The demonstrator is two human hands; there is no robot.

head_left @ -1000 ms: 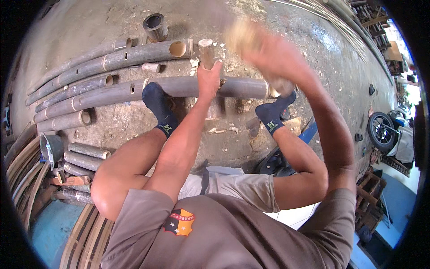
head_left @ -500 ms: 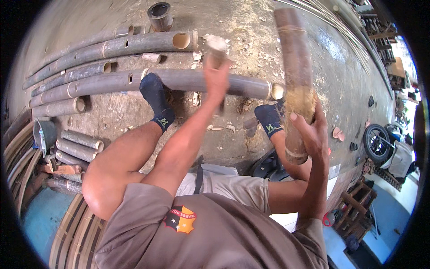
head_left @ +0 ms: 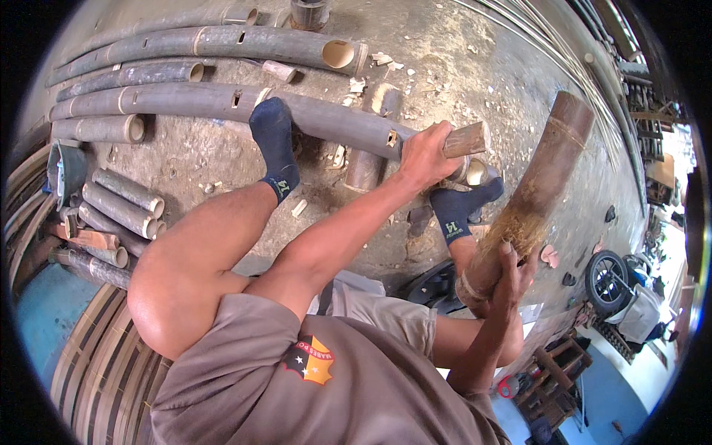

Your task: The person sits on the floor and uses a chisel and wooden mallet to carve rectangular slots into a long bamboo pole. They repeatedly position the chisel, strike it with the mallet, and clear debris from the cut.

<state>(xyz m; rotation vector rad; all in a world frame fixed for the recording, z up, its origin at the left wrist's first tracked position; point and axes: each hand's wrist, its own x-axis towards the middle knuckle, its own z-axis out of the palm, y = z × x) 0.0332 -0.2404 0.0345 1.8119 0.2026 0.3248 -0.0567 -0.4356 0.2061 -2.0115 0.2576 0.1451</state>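
1. Left hand, centre frame, wraps tight round a short wooden block, its long axis pointing right.
2. Right hand, lower right, clasps a thick bamboo club, slanting toward the upper right.
3. The block's hidden end meets the long bamboo pole lying across the upper frame.

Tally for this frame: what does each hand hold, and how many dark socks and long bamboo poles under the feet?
Short wooden tool handle, in left hand: 1
Thick bamboo club, in right hand: 1
Dark socks: 2
Long bamboo pole under the feet: 1
Total: 5
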